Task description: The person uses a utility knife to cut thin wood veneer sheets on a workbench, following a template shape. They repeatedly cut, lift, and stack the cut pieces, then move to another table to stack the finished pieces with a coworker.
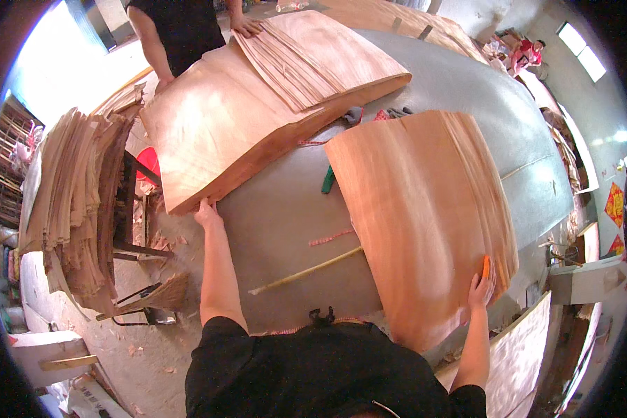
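My left hand (206, 212) grips the near corner of a thick stack of wood veneer sheets (209, 118), its fingers partly hidden at the edge. At the right, my right hand (482, 287) holds a slim orange tool (486, 267) against the right edge of a second veneer stack (418, 209). The tool's exact kind is unclear. This second stack curves down toward my body, and its sheets fan out along the right side. Both stacks lie on a large grey tabletop (285, 244). Across the left stack, a co-worker's hand (247, 28) rests on loose, layered veneer sheets (320, 59).
A yellowish stick (306, 270) and a green object (328, 180) lie between the stacks. Ragged veneer (76, 202) hangs over a dark stand at left, near a red basin (148, 164). Another person (528, 54) is at the far right. Scraps litter the floor.
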Motion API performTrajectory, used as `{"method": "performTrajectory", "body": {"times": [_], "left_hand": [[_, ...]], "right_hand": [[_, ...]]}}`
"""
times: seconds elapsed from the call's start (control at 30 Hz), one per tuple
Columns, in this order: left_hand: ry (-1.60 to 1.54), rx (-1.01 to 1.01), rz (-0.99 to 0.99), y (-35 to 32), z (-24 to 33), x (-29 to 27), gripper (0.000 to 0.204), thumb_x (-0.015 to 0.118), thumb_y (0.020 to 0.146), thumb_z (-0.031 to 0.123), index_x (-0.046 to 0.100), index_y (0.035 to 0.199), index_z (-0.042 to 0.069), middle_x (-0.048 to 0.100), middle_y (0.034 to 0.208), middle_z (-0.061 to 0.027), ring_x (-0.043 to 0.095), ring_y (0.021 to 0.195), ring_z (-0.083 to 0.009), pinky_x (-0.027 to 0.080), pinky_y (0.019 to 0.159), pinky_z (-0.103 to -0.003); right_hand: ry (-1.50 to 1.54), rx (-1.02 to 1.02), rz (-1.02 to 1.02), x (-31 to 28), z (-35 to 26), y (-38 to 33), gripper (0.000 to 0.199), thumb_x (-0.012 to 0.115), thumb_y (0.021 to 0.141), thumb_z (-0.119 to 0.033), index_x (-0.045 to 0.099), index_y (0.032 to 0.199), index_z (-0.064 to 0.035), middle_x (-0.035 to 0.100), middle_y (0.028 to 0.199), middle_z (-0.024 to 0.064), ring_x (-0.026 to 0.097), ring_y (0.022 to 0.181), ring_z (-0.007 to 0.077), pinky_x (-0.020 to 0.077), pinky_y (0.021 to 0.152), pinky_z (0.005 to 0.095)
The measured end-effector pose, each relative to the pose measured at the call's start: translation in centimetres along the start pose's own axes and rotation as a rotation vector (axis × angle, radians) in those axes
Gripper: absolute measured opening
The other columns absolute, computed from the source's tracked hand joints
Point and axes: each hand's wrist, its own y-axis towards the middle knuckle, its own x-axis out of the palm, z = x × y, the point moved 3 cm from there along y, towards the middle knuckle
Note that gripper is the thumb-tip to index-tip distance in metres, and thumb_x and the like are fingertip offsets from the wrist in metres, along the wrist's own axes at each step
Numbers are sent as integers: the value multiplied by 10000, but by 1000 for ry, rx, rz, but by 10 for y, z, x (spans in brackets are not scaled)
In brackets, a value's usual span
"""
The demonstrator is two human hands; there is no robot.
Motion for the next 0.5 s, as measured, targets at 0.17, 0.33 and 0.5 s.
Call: {"method": "performTrajectory", "body": {"times": [0.17,0.33,0.5], "left_hand": [[6,96,17,-17,6,8,245,565,802,41,493,1033,-2,520,1017,-82,538,884,-189,493,717,-290],[22,104,16,-31,10,16,244,553,817,64,499,1051,16,521,1032,-65,536,874,-181,471,719,-283],[42,98,21,-11,3,4,234,558,816,66,506,1035,1,524,1038,-66,535,856,-180,458,703,-266]], "right_hand": [[11,27,-6,0,3,-2,570,489,782,-114,297,1317,-86,339,1332,117,310,1228,293,237,1019,410],[14,8,-2,-5,-2,-3,526,461,803,-120,309,1302,-50,348,1317,142,313,1221,303,240,1018,399],[2,-2,18,-5,-3,-4,552,478,785,-110,307,1307,-69,354,1318,132,329,1211,309,246,1013,414]]}}
